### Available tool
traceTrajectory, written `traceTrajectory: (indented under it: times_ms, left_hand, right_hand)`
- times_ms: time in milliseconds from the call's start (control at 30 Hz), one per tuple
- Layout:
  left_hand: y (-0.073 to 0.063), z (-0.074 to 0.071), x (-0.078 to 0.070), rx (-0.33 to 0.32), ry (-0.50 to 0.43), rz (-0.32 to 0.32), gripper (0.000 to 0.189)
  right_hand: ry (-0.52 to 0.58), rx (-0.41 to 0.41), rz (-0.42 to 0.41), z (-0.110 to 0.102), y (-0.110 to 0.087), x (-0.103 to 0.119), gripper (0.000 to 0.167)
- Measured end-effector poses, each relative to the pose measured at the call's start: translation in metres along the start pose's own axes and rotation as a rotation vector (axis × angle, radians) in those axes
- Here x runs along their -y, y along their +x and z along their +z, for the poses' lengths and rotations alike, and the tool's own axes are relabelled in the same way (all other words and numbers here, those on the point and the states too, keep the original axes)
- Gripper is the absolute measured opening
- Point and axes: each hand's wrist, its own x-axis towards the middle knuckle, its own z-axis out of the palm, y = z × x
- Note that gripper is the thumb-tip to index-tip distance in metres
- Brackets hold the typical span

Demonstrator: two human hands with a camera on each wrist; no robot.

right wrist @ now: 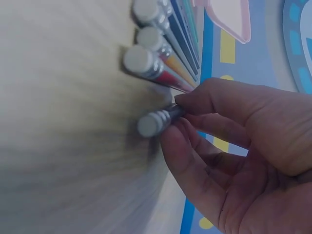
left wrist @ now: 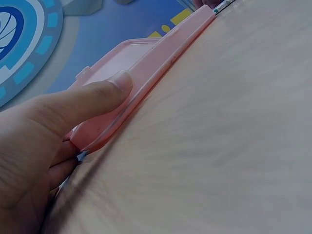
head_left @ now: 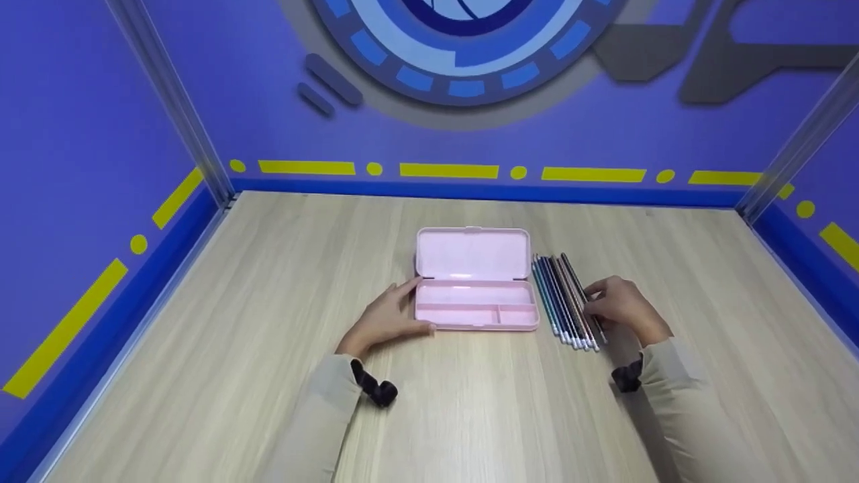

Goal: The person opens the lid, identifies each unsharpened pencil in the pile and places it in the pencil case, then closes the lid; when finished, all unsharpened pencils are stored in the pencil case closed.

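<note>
A pink pencil case (head_left: 476, 314) lies on the table with its lid (head_left: 473, 253) raised at the back; its compartments hold nothing. My left hand (head_left: 386, 318) grips the case's left end. In the left wrist view the thumb (left wrist: 105, 95) presses the front wall while other fingers curl behind the corner. To the right of the case, several pencils (head_left: 564, 305) with white erasers lie side by side. My right hand (head_left: 624, 308) pinches the rightmost dark pencil (right wrist: 161, 121) between thumb and fingers, slightly apart from the pencil with a red barrel (right wrist: 168, 78).
The wood-grain table (head_left: 470, 409) runs under everything. Blue printed panels (head_left: 463, 144) stand along its back and both sides, with metal posts (head_left: 174, 100) at the corners. A black strap device (head_left: 376, 386) sits on each wrist.
</note>
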Motion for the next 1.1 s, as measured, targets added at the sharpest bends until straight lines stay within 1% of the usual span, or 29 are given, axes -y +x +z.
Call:
traceTrajectory:
  times_ms: [133, 233, 433, 500, 600, 833, 967, 1100]
  left_hand:
    - [0.001, 0.001, -0.002, 0.003, -0.009, 0.008, 0.102]
    - [0.004, 0.002, -0.002, 0.008, -0.003, 0.019, 0.102]
    - [0.004, 0.002, -0.002, 0.003, -0.019, 0.009, 0.101]
    - [0.003, 0.001, -0.001, 0.002, -0.014, 0.001, 0.101]
    - [0.001, -0.002, -0.001, -0.003, -0.006, -0.008, 0.101]
    - [0.002, -0.001, -0.001, -0.014, 0.007, -0.012, 0.1]
    - [0.002, -0.001, 0.0, -0.013, 0.012, -0.014, 0.101]
    - [0.001, 0.0, 0.002, -0.008, 0.003, -0.018, 0.103]
  right_hand:
    - [0.008, 0.005, -0.008, -0.004, -0.001, 0.001, 0.05]
    - [0.012, -0.008, -0.014, -0.008, -0.002, 0.003, 0.051]
    - [0.011, -0.029, -0.05, -0.011, 0.001, 0.016, 0.047]
    - [-0.003, -0.042, -0.077, -0.01, 0.003, 0.022, 0.045]
    - [-0.03, -0.067, -0.138, -0.008, 0.006, 0.032, 0.041]
    - [-0.107, -0.101, -0.263, -0.009, 0.012, 0.05, 0.034]
    - [-0.148, -0.091, -0.325, -0.008, 0.016, 0.061, 0.031]
    - [-0.189, -0.061, -0.383, -0.003, 0.02, 0.074, 0.028]
